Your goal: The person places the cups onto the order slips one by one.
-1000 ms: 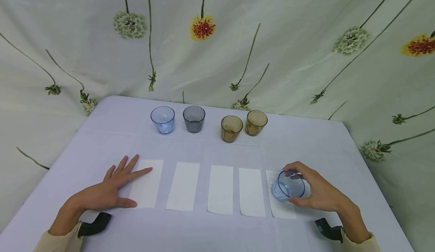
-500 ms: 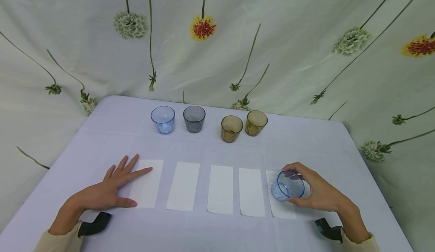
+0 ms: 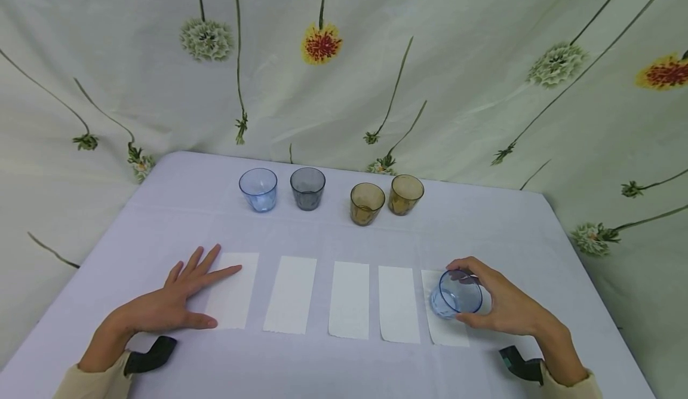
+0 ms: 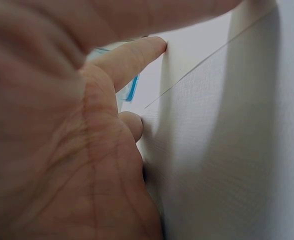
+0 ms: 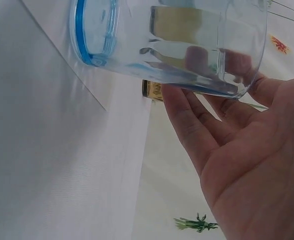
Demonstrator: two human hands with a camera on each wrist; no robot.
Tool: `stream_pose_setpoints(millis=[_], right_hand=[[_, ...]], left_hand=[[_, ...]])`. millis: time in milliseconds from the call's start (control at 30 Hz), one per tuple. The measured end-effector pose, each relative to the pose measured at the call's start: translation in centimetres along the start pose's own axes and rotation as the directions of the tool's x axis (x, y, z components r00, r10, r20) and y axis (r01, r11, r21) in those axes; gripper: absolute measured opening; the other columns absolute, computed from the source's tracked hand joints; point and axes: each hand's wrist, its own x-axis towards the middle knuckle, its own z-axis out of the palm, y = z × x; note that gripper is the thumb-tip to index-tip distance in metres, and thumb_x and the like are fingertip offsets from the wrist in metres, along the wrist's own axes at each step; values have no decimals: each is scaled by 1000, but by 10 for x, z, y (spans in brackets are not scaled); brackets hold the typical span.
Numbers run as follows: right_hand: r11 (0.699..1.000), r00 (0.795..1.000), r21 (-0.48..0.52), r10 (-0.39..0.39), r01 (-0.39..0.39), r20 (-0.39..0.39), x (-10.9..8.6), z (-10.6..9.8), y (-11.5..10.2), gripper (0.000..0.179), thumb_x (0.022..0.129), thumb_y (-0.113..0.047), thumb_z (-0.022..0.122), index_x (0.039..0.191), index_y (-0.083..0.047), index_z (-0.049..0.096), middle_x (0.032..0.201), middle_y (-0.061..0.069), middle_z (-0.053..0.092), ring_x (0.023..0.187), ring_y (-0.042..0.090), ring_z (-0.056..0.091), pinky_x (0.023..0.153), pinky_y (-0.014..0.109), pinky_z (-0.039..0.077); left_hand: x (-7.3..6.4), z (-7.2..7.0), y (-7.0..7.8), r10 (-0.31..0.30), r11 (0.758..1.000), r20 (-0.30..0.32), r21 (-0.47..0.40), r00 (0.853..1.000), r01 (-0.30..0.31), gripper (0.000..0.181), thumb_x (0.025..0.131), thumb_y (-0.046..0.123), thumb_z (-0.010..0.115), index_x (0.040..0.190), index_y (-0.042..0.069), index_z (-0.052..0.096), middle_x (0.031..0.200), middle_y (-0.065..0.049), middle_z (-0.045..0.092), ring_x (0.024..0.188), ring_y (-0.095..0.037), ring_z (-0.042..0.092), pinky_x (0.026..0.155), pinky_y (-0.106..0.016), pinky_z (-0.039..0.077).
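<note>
A clear blue glass (image 3: 455, 294) stands, tilted-looking from the head camera, on the rightmost white paper slip (image 3: 448, 334). My right hand (image 3: 505, 300) grips it from the right, thumb at the near side and fingers round the far side. In the right wrist view the glass (image 5: 167, 45) lies close against the fingers, its thick blue base over the paper. My left hand (image 3: 163, 303) rests with fingers spread at the leftmost paper slip (image 3: 233, 291), its index finger and thumb overlapping the slip. Nothing is in that hand; the left wrist view shows its palm (image 4: 82, 165) near the cloth.
Along the back stand a second blue glass (image 3: 259, 190), a grey glass (image 3: 307, 189) and two amber glasses, one nearer (image 3: 366, 205) and one farther (image 3: 405, 195). More paper slips, left (image 3: 290, 294), middle (image 3: 349, 300) and right (image 3: 399, 303), lie in the row. A flowered curtain (image 3: 441, 70) hangs behind.
</note>
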Motion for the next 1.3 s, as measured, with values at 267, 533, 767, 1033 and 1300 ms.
stream_pose_setpoints(millis=[267,533,767,1033,1300], right_hand=[[998,1000,-52,23,-23,8,-1,-3,-2,80,72,-26,91,139,-16,48,131,-8,57,117,18,60,100,29,51],[993,998,-101,52,-55,-27,-2,-9,-8,69,78,-28,86,136,-22,49,134,-7,58,120,16,59,101,42,52],[991,996,-133,-5,-7,-86,2,-18,-6,64,80,-21,85,135,-24,53,131,-8,61,120,12,58,99,43,52],[988,990,-134,-96,81,-104,8,-33,-4,63,82,-15,83,135,-27,53,133,-13,59,119,12,59,102,13,41],[974,984,-198,-137,113,-111,21,-49,-5,58,83,-16,82,134,-22,56,130,-5,61,116,12,58,101,11,40]], left_hand=[[0,1,-1,-6,1000,5,-3,1000,6,84,80,38,79,154,32,39,167,-21,-9,148,-48,-25,110,-64,-27],[0,0,0,-18,1000,7,0,1000,18,85,79,38,80,153,32,39,167,-21,-9,148,-47,-26,111,-64,-27],[1,0,1,-18,1000,9,-7,1000,18,85,79,39,80,153,32,39,168,-21,-9,148,-47,-25,111,-65,-26],[0,0,0,15,1000,0,2,1000,-15,84,80,39,79,153,31,39,167,-23,-8,148,-50,-24,111,-66,-24],[-2,0,0,11,1000,-5,6,1000,-11,85,79,40,79,153,31,40,167,-23,-7,148,-50,-23,111,-66,-24]])
